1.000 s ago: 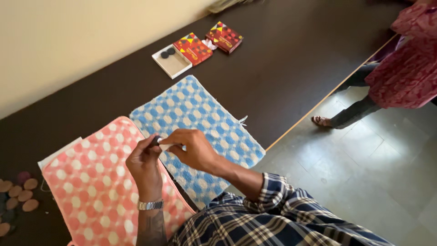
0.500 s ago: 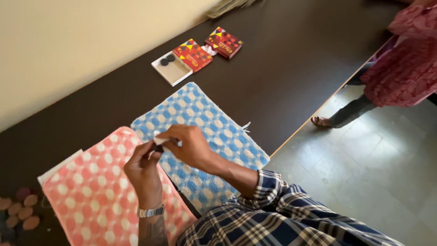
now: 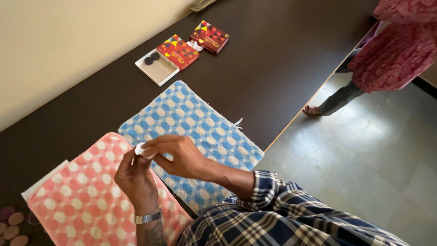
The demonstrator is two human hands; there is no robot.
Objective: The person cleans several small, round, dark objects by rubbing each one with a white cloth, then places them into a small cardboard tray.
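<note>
**Pinching a small white piece between both hands**

Holding it above the pink checked cloth (image 3: 77,200), my left hand (image 3: 136,180) and right hand (image 3: 180,157) close fingertips on a small white piece (image 3: 140,149) (kind unclear), keeping it raised for fingerwork. Beside lies a blue checked cloth (image 3: 191,132) on the dark table (image 3: 273,59); grey floor tiles (image 3: 364,159) beyond.

Two towels (image 3: 191,132), two red boxes (image 3: 178,51), perhaps four discs (image 3: 12,225).
</note>
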